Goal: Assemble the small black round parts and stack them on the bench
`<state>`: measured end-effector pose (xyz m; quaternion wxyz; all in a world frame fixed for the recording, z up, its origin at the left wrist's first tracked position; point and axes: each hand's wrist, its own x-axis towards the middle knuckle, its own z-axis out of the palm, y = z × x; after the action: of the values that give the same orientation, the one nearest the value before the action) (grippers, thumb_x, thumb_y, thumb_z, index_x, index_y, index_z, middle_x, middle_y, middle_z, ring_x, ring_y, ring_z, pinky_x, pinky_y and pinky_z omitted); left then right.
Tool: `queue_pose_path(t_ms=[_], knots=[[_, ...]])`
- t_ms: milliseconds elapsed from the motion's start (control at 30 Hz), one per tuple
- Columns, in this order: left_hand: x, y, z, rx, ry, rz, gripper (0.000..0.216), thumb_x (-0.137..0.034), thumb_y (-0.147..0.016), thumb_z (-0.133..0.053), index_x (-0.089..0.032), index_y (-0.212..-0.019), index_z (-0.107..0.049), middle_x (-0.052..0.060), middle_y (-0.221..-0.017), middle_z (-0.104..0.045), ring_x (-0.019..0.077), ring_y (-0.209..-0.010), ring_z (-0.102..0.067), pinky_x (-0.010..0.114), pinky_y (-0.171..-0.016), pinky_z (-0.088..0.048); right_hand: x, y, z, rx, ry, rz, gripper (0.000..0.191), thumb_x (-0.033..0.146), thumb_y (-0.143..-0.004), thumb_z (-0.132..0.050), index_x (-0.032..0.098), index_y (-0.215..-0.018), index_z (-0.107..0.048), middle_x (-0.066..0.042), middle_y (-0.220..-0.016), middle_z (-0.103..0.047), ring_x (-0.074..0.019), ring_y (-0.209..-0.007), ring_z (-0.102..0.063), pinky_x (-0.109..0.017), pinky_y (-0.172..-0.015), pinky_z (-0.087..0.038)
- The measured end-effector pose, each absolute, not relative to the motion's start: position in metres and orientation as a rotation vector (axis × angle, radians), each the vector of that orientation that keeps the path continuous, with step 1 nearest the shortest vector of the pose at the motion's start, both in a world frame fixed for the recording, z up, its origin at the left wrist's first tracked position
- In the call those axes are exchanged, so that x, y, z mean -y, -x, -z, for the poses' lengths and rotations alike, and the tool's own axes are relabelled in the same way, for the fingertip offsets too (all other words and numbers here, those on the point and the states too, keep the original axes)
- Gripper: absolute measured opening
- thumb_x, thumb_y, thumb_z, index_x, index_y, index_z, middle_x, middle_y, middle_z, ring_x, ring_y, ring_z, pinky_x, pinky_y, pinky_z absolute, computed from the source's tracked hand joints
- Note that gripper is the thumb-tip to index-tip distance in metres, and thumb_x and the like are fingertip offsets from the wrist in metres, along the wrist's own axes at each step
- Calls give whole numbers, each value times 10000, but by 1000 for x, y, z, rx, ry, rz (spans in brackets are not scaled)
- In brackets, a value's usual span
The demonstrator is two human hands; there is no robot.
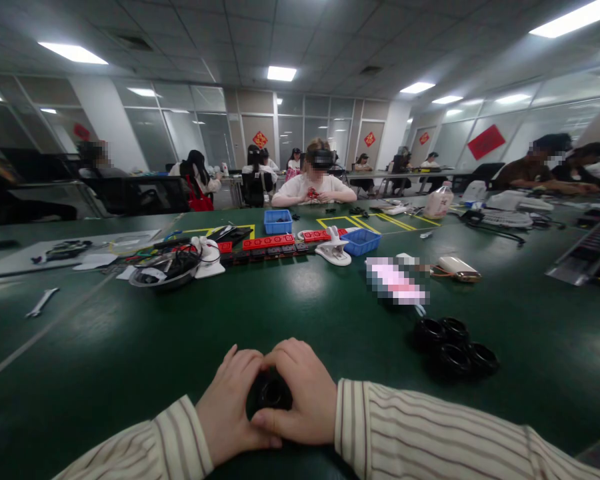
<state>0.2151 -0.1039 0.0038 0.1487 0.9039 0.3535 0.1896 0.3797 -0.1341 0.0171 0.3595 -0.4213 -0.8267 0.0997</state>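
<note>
Both of my hands curl around a black ring-shaped part [271,393] at the near edge of the green table. My left hand [233,403] wraps its left side, and my right hand [303,393] closes over its right side. The fingertips meet beyond the part and the thumbs come together on the near side, so much of it is hidden. Off to the right sits a cluster of several similar black rings [453,357], apart from my hands.
A wrench [43,302] lies at the left. Beyond my hands are a metal bowl of cables [163,273], red and black blocks in a row [267,242], a white clip-like stand [334,250], blue bins [361,241] and a power bank [457,268]. Across the table a person [315,187] handles something red.
</note>
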Motion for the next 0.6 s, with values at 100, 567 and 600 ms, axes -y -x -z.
queue_pose_path(t_ms=[100,567,600], knots=[[109,-217,-6,-1031,-2604,-509,522,-459,-490,-735,-181,-894,-554,49,-871,-547,272,-877,-527,581,-977,-202,132,-379,-14,2169,1078,-272,434,523,-613,-660,170,-825,-521,-24,-766,-548,-172,-713,-478,-299,-671,-366],[87,-211,-5,-627,-2540,-369,534,-172,-548,-612,-244,-1071,-528,37,-1110,-528,259,-1073,-453,469,-1032,-163,133,-380,-23,2220,466,-406,306,176,-632,-364,161,-908,-497,-76,-862,-607,-178,-888,-530,-333,-827,-405],[87,-210,-4,-636,-2533,-393,598,-201,-562,-627,-231,-1138,-475,56,-1150,-512,265,-1099,-438,471,-1033,-165,133,-381,-24,2207,466,-401,309,184,-648,-374,160,-932,-494,-80,-893,-603,-182,-916,-525,-341,-842,-398]])
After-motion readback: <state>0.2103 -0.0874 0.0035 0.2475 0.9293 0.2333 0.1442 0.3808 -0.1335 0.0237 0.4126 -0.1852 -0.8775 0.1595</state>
